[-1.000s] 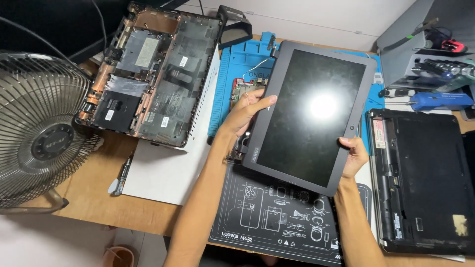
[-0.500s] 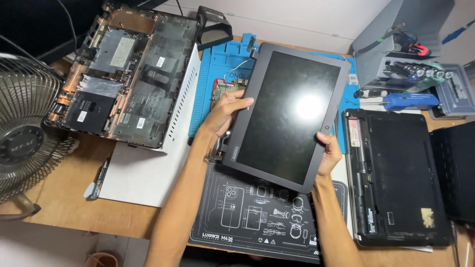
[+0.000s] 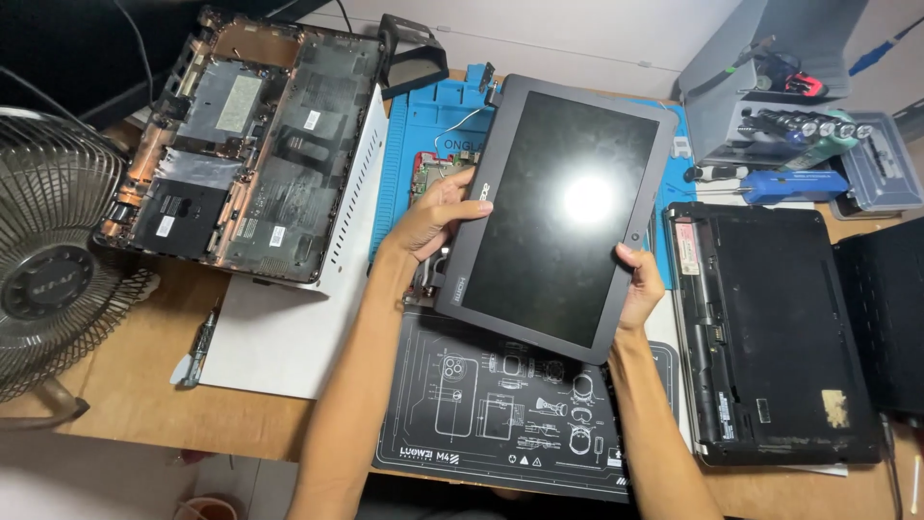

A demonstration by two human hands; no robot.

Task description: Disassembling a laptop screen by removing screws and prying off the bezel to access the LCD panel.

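At the left edge of my wooden bench (image 3: 115, 385) stands a wire-caged fan (image 3: 48, 260), and just right of it a small screwdriver (image 3: 199, 339) lies against a white sheet (image 3: 279, 337). Toward the back left corner a stripped laptop base (image 3: 250, 144) sits with its insides showing, tilted, partly resting on a white perforated panel (image 3: 351, 193). A blue repair mat (image 3: 423, 135) lies past that, with a small circuit board (image 3: 428, 173) on it, right behind my left hand (image 3: 433, 212). That hand grips the left long edge of the laptop screen panel (image 3: 563, 207), thumb on the front bezel, fingers behind. I hold the panel up off the bench, tilted, glass toward me, above the blue mat and a black printed mat (image 3: 500, 404) at the front edge. It hides much of both mats. My right hand (image 3: 640, 284) clasps the panel's lower right edge, thumb on the bezel. Right of it a black laptop bottom case (image 3: 770, 327) lies flat, near the panel but apart. Behind that, in the back right corner, are a blue-handled tool (image 3: 794, 183), a grey bit box (image 3: 881, 173) and a grey tool stand (image 3: 731, 87)
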